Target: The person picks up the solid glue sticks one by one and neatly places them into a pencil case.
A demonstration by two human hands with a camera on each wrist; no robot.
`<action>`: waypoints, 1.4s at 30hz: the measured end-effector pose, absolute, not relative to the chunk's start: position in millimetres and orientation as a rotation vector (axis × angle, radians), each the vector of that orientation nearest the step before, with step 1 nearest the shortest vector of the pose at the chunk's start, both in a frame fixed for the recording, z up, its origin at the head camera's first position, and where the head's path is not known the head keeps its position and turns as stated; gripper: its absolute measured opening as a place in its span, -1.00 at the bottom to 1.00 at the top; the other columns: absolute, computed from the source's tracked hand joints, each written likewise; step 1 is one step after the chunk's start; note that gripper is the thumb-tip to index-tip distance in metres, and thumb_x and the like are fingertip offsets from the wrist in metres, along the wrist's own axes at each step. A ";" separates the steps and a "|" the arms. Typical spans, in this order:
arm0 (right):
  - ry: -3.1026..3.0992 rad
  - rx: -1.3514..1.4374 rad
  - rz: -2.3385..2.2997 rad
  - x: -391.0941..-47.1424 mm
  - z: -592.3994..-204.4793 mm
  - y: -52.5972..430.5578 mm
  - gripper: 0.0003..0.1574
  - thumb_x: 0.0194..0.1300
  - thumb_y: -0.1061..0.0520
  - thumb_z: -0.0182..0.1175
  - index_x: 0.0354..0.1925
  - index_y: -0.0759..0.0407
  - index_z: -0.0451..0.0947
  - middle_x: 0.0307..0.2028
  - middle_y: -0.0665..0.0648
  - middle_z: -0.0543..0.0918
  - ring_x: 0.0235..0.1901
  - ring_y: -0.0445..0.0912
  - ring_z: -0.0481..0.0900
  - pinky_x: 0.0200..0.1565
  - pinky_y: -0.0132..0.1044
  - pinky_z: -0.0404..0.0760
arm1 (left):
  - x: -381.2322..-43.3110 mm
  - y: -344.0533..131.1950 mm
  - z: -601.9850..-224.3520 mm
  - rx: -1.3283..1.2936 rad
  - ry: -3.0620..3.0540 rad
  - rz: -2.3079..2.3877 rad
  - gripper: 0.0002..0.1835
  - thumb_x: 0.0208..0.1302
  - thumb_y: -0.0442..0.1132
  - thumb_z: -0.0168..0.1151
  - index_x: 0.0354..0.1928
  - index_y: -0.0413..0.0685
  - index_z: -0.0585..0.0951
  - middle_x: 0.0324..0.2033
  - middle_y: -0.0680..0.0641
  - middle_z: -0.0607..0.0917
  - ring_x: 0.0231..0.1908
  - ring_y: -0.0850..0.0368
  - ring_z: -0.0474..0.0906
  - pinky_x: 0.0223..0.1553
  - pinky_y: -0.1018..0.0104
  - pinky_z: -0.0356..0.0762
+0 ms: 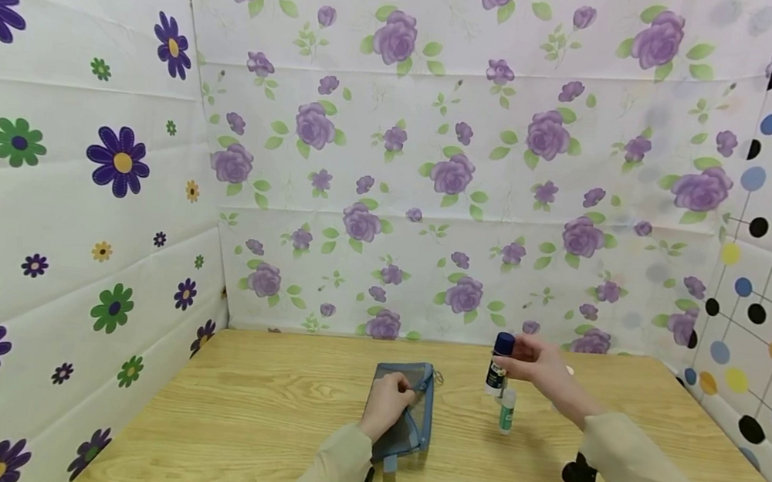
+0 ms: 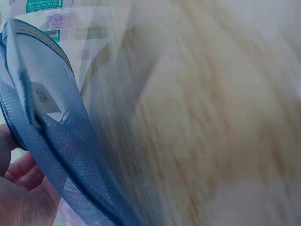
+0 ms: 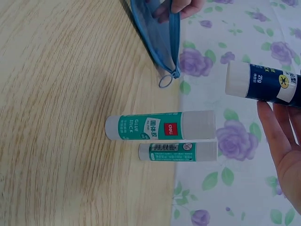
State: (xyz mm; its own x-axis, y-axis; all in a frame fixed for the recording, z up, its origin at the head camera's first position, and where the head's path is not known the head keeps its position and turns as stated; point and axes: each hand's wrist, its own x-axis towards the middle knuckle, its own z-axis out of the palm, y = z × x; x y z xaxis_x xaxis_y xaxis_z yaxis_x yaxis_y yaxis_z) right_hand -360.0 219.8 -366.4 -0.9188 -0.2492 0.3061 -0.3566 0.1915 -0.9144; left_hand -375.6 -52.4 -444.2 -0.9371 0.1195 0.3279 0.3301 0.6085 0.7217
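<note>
A blue glue stick (image 1: 500, 363) is being gripped by the right hand (image 1: 544, 373) at lower right. A blue mesh pouch (image 1: 404, 413) is being pinched by the left hand (image 1: 387, 406) at lower middle.

On the wooden tabletop (image 1: 237, 413), the left hand (image 1: 387, 404) rests on a blue mesh pouch (image 1: 411, 418); the right hand (image 1: 544, 373) holds a dark-capped glue stick (image 1: 499, 364) above a green-labelled one (image 1: 507, 412)

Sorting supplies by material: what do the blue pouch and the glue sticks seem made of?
Blue pouch: see-through woven mesh, likely nylon, with fabric edging and a metal zip ring. Standing glue sticks: smooth, matte white plastic tubes with glossy printed labels, as is the blue-labelled stick the right hand holds.
</note>
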 end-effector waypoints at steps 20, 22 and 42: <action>-2.377 0.633 1.831 -365.7 -367.9 190.7 -0.47 0.09 0.08 0.30 -0.04 0.35 0.43 -0.25 0.21 0.56 -0.23 0.07 0.54 -0.25 -0.16 0.52 | -373.1 -52.7 -443.6 -0.374 -2.573 -1.263 -0.95 0.14 -0.42 0.15 -0.45 -0.18 0.52 -0.59 0.03 0.45 -0.62 0.18 0.32 -0.60 0.31 0.28; -2.376 0.626 1.848 -365.6 -368.4 186.3 -0.46 0.10 0.09 0.30 -0.02 0.35 0.42 -0.24 0.21 0.56 -0.22 0.08 0.53 -0.24 -0.15 0.52 | -372.4 -52.7 -443.5 -0.372 -2.571 -1.270 -0.95 0.14 -0.42 0.16 -0.45 -0.18 0.52 -0.59 0.03 0.46 -0.61 0.18 0.32 -0.59 0.30 0.29; -2.318 0.566 1.958 -362.5 -376.6 146.1 -0.60 0.15 0.19 0.24 -0.10 0.41 0.42 -0.26 0.23 0.53 -0.21 0.11 0.52 -0.20 -0.05 0.49 | -375.6 -51.2 -443.8 -0.358 -2.548 -1.265 -0.94 0.09 -0.41 0.19 -0.49 -0.15 0.54 -0.61 0.05 0.47 -0.62 0.20 0.35 -0.59 0.32 0.32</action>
State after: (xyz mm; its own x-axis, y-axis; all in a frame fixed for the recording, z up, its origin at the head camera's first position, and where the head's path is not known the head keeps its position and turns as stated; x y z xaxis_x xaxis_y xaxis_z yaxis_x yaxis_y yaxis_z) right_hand -362.5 146.1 -376.6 -0.9312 -0.2404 0.2738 -0.3102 0.1284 -0.9420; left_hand -375.6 -51.2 -443.8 -0.9319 0.0983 0.3491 0.3375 0.5875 0.7355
